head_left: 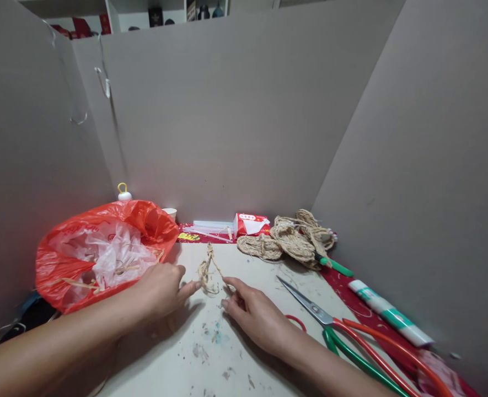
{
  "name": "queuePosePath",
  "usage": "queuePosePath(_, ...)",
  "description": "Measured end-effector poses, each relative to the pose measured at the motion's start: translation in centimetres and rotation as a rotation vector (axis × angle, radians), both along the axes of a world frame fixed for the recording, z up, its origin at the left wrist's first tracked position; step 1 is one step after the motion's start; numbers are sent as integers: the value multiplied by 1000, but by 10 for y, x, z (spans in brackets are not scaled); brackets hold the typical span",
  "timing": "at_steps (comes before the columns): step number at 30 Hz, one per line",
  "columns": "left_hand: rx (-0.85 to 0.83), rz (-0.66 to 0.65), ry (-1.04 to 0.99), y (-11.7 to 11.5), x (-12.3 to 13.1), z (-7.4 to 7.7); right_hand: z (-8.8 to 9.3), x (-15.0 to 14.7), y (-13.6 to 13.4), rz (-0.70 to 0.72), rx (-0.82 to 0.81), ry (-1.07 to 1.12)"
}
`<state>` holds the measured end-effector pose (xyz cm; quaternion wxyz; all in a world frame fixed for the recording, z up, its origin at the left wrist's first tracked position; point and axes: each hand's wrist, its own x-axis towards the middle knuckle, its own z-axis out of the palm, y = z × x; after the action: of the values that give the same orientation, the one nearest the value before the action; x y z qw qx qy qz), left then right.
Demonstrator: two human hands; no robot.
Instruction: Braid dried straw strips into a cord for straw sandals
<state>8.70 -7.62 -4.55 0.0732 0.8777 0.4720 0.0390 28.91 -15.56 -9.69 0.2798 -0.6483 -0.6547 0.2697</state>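
here, left hand (161,289) half-curled, fingertips on jute twine (208,270), right hand (256,314) loosely spread, forefinger touching it

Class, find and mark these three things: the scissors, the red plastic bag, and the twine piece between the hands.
scissors (318,312), head view, on the blades near the pivot.
red plastic bag (138,212), head view, on its red upper wall.
twine piece (204,272), head view, on its looped middle.

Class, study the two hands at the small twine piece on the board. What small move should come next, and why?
Probably draw the two ends apart to tauten it. The twine lies slack and looped on the board, with the left hand at one side and the right hand at its lower strand. Whether either pinches it is unclear.
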Motion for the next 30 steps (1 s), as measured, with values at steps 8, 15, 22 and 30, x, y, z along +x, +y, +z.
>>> queuePosePath(8, -359, -195, -352, -79, -3, 19, 8, -17, -60, 6, -151, 503)
queuePosePath(15, -381, -296, -344, -92, 7, -4, 8, -19, -72, 38, -224, 585)
queuePosePath(22, -228, -459, -244, -95, 9, -17, -13, -21, -71, 36, -272, 677)
queuePosePath(30, -276, -477, -210, -96, 9, -35, -9, -27, -72, 21, -502, 788)
